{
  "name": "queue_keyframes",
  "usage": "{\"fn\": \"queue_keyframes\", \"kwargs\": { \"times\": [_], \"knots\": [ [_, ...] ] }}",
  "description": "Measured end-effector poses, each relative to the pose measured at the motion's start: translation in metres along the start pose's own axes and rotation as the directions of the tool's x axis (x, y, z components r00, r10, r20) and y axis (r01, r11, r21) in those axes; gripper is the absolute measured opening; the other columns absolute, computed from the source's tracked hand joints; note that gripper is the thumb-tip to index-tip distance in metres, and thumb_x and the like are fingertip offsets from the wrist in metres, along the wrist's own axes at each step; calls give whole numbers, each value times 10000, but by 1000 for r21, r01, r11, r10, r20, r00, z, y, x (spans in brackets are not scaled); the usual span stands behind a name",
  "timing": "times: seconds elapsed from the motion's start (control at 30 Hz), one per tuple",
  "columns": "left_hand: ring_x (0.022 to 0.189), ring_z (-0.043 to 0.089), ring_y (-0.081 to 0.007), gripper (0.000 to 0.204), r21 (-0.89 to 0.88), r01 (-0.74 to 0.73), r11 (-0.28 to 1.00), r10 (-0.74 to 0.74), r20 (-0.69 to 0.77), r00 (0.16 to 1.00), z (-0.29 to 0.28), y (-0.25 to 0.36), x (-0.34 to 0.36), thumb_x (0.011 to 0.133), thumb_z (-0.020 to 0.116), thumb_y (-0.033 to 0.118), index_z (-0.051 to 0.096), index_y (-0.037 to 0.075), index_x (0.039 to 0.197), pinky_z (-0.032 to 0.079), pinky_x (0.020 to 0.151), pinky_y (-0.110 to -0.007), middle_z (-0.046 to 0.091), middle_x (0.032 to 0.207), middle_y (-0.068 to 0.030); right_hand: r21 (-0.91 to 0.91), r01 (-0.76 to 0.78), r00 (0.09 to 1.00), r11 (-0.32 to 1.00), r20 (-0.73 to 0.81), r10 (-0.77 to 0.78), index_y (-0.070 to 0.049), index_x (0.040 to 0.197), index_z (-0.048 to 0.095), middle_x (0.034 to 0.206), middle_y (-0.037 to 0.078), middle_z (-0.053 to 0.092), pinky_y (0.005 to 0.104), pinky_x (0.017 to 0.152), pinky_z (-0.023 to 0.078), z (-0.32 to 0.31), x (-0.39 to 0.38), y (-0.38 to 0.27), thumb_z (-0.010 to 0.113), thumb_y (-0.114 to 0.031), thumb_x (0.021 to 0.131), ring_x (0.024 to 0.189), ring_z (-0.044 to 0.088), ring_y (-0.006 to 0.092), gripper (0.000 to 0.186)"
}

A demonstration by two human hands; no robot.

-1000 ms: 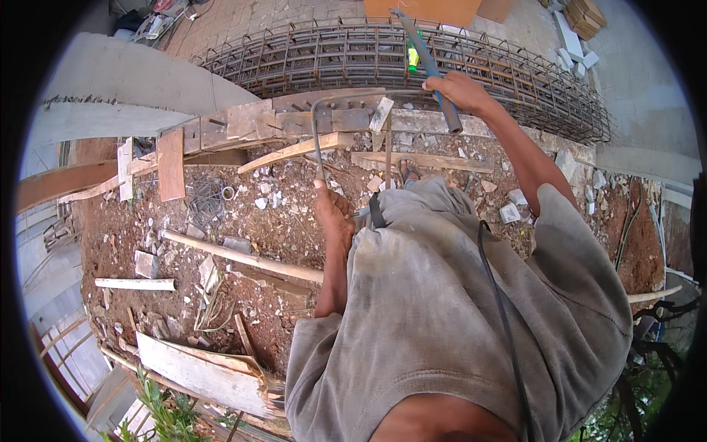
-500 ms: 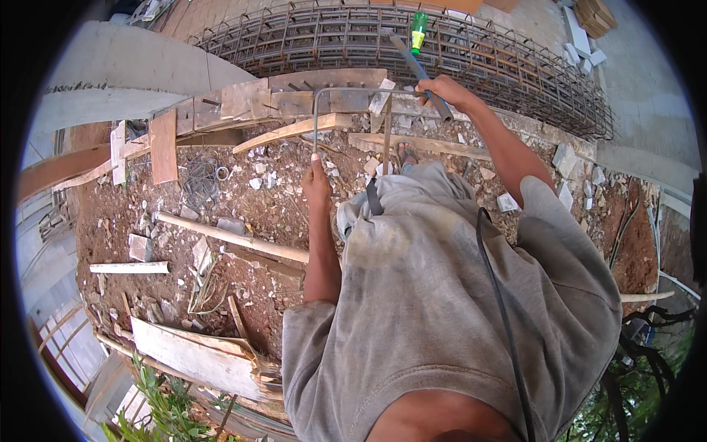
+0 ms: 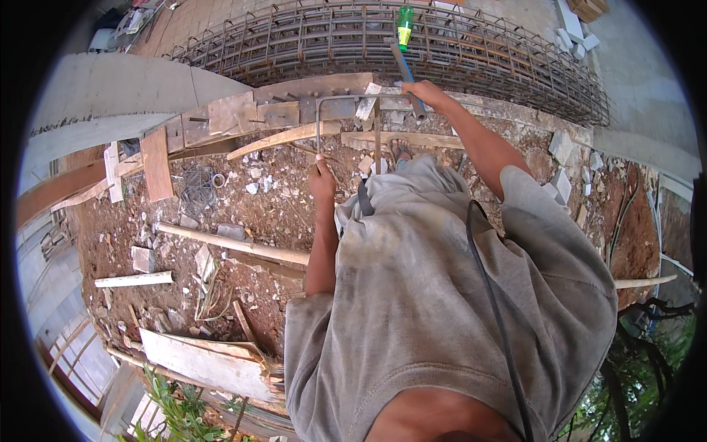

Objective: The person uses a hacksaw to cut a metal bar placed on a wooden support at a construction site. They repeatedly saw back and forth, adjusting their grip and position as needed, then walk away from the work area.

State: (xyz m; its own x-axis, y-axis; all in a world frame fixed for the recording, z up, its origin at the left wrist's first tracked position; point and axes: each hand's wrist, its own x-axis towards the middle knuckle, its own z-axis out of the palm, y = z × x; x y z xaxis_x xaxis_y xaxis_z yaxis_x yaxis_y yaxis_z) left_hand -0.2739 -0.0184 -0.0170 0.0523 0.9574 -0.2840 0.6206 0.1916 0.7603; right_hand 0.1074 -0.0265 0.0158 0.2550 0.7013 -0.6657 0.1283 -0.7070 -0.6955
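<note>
The grey shirt [image 3: 442, 295] is filling the near ground, and here's the left hand [image 3: 321, 180], fingers curling snugly around the lower end of a bent metal rod [image 3: 318, 129]! The rod is rising, turning a corner and running rightward above rubble. Farther out, the right hand [image 3: 427, 94] is closing its fingers round a blue-grey pipe [image 3: 406, 72], slanting across the rod's far stretch; whether they're touching the rod too, I can't tell. Beyond, a steel rebar cage [image 3: 294, 48] is stretching across, a green bottle [image 3: 404, 29] showing against it.
</note>
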Motion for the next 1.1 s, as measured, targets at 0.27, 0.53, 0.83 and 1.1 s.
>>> {"fn": "queue_keyframes", "kwargs": {
  "times": [0.27, 0.53, 0.83, 1.1],
  "knots": [
    [774, 618, -541, 653, 222, -45, 974, 38, 39, 999, -9, 24, 14, 1055, 406, 508, 697, -62, 925, 462, 663, -575, 637, 780, -336, 125, -14, 1000, 992, 12, 13, 8, 861, 710, 874, 168, 683, 443, 775, 472, 3, -19, -11, 665, -457, 776, 838, 640, 298, 475],
    [687, 609, -514, 629, 235, -20, 972, 17, 18, 1000, -7, 29, 12, 1054, 433, 469, 695, -72, 867, 450, 597, -555, 621, 717, -320, -259, 188, 963, 947, -141, -230, -16, 935, 734, 865, 116, 669, 361, 705, 478, -65, -142, 20, 718, -370, 823, 783, 629, 195, 371],
    [559, 542, -394, 634, 138, 143, 980, -145, 1, 989, 0, 20, 15, 1030, 508, 493, 627, -61, 744, 422, 578, -517, 590, 613, -235, -834, 10, 949, 552, -166, -269, -103, 757, 729, 556, 89, 606, 423, 584, 507, -133, -97, -20, 594, -879, 719, 595, 657, 314, 788],
    [513, 516, -355, 592, 226, 152, 962, -148, -32, 988, -3, 26, 9, 1034, 501, 488, 688, -30, 817, 397, 514, -494, 579, 574, -206, -832, 554, 570, 17, 364, -737, -92, 679, 645, 528, 80, 555, 453, 542, 485, -163, 44, -76, 590, -888, 699, 556, 625, 306, 798]
  ]
}}
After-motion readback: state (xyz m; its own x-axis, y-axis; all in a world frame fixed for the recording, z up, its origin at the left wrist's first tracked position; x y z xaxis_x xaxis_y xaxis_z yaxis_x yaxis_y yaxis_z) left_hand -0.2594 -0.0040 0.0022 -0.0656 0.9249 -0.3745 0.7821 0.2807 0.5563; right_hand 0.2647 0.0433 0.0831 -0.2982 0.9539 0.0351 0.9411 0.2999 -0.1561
